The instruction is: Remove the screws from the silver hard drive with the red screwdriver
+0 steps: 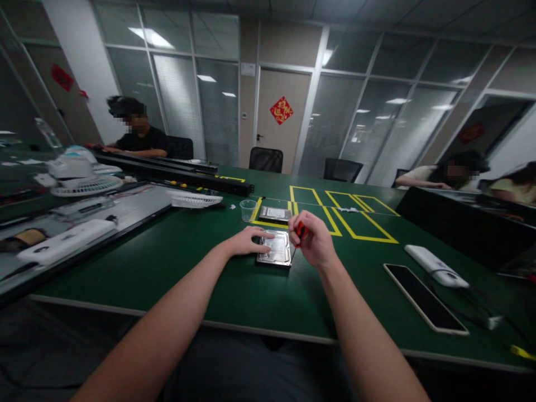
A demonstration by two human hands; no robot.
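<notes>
A silver hard drive [277, 251] lies flat on the green table in front of me. My left hand [249, 241] rests on its left side, fingers apart and touching the top face. Closed around the red and black handle of a screwdriver [300, 233], my right hand [315, 237] is at the drive's right edge. The thin shaft points down toward that edge; whether its tip touches a screw I cannot tell. Just behind lies a second hard drive [274, 214], inside a yellow tape outline.
A clear plastic cup [248, 210] stands left of the rear drive. To the right are a phone [425, 298] and a white power strip [436, 266] with cables. White fans [86, 173] and long black bars [180, 174] occupy the left. Other people sit across the table.
</notes>
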